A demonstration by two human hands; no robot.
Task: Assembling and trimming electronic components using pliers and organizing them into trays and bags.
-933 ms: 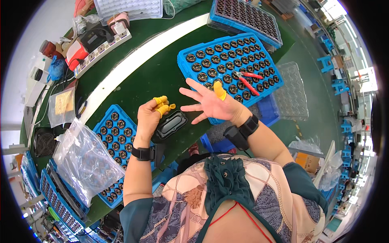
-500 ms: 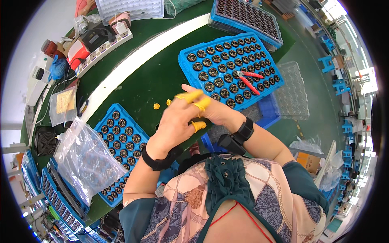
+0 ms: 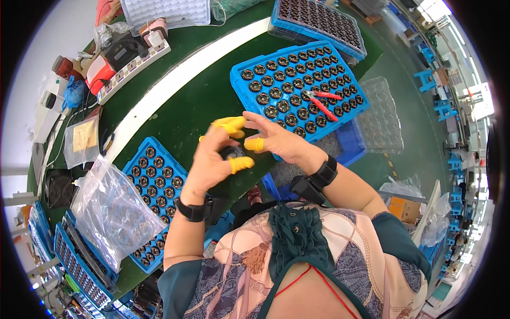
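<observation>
Yellow finger cots cover the thumb and fingertips of my left hand point(image 3: 208, 157), which is spread with thumb and fingers apart. Within its curve is a small dark round thing point(image 3: 232, 153); its kind is unclear, and I cannot tell whether the hand touches it. My right hand point(image 3: 281, 142) faces it from the right, fingers apart, a yellow finger cot point(image 3: 254, 144) on its thumb. Both hands hover over the green tabletop point(image 3: 186, 114), fingertips close together. A loose yellow cot point(image 3: 201, 139) peeks out beside my left hand, mostly hidden.
Red-handled cutters point(image 3: 323, 103) rest on a blue tray point(image 3: 237, 87) of round copper-wound parts. A second filled tray point(image 3: 142, 260) lies left, partly under a clear plastic bag point(image 3: 114, 212). A blue bin point(image 3: 353, 141) sits below the right tray. A power strip point(image 3: 133, 72) stands far left.
My hands, crossed and touching before, have drawn apart. The left moved slightly left and opened around the dark thing; the right thumb with its cot has come into sight.
</observation>
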